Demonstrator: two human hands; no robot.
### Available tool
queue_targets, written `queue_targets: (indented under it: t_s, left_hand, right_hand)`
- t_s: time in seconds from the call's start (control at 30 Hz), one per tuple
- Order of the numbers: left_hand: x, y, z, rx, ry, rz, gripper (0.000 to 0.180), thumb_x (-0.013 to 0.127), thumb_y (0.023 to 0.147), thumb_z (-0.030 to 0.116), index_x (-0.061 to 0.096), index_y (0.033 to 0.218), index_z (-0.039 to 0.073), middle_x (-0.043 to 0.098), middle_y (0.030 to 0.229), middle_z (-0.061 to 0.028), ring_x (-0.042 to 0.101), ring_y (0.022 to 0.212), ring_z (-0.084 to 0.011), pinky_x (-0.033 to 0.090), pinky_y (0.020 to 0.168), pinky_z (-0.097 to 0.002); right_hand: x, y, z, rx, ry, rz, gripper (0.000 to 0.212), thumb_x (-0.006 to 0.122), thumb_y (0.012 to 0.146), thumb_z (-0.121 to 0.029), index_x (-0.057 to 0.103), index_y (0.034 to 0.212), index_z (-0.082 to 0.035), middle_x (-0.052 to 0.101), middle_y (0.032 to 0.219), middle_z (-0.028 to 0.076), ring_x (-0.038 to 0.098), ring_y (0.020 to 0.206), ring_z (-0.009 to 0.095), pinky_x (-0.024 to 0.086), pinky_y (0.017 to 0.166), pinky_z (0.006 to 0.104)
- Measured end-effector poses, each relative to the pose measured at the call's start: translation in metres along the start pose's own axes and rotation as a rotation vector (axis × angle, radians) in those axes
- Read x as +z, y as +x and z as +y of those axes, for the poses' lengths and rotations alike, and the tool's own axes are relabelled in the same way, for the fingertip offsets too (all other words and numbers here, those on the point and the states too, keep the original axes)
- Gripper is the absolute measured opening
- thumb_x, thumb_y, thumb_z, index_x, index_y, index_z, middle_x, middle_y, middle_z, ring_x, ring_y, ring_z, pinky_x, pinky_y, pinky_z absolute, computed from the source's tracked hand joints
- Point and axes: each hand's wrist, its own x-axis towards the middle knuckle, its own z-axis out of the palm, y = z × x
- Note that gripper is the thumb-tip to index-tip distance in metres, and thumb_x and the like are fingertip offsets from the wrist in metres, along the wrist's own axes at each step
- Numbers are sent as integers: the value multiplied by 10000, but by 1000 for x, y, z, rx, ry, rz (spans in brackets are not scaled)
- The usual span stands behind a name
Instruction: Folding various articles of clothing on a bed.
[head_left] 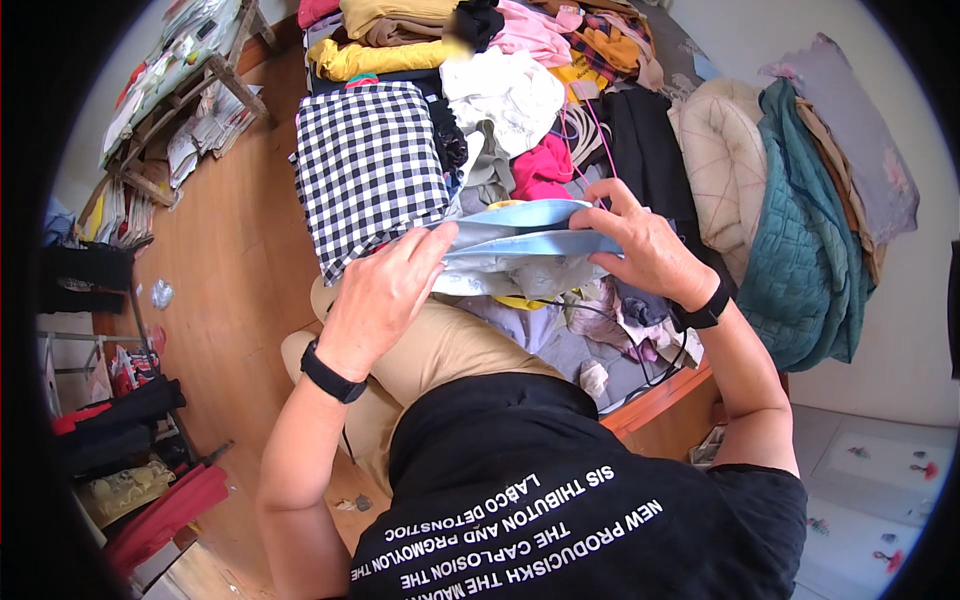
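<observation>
A soft white bag with a light blue rim [540, 243] hangs between my two hands, its mouth parted into a narrow slit. My left hand [392, 285] grips the rim's left end, fingers closed over it. At the other end my right hand [648, 245] pinches the rim between thumb and fingers. What the bag contains, if anything, cannot be made out. Just left of it lies a folded black-and-white checked cloth [370, 160]. Beyond it are a crumpled white garment [505, 100] and a bright pink cloth [545, 168].
Heaped clothes cover the bed, including a yellow garment [375, 60] and black trousers [650, 150]. A cream quilt [722, 160] and a teal quilt [805, 260] lie at the right. A wooden rack of papers [170, 100] stands far left. A dark cord [590, 308] trails near the bed's edge.
</observation>
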Motion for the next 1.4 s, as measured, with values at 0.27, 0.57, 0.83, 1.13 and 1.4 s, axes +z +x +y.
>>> queue_targets:
  t_s: [0.27, 0.57, 0.83, 1.13, 1.4]
  left_hand:
    - [13, -5, -2, -345, 199, 46, 390, 715, 881, 154, 608, 1252, 102, 618, 1000, -109, 643, 799, -339, 541, 641, -430]
    - [-7, 0, -10, -260, -126, 272, 216, 795, 687, 26, 665, 856, 54, 497, 964, -96, 541, 853, -258, 471, 756, -373]
    - [-43, 14, -11, -297, -429, 163, 183, 779, 765, 44, 611, 839, 38, 568, 929, -37, 519, 833, -114, 445, 800, -271]
    - [2, 14, -8, -688, -1138, -2, 178, 699, 940, 158, 559, 1006, 72, 596, 862, 32, 566, 763, -15, 464, 653, -186]
    - [14, 46, 55, -562, -1610, -91, 305, 559, 1041, 187, 507, 1268, -11, 572, 1148, -59, 596, 1060, -107, 541, 790, -233]
  right_hand:
    - [-13, 2, 11, -195, -133, 40, 153, 592, 672, -11, 692, 787, -2, 617, 1188, 158, 598, 1087, 324, 514, 886, 427]
    - [-33, -8, 19, -20, 471, -23, 242, 645, 754, -188, 653, 793, 51, 625, 1151, 197, 606, 1042, 294, 454, 926, 397]
    - [-23, -7, 39, 259, 610, 103, 138, 752, 879, -90, 639, 891, -11, 671, 913, 30, 628, 810, 70, 496, 675, 226]
    - [2, -2, 29, 566, 1084, 184, 167, 727, 914, -205, 639, 963, -72, 609, 809, -46, 553, 670, 25, 446, 551, 194]
    - [23, 18, -43, 102, 754, 187, 560, 849, 791, -177, 490, 1172, 22, 618, 1046, 129, 637, 899, 181, 527, 735, 319]
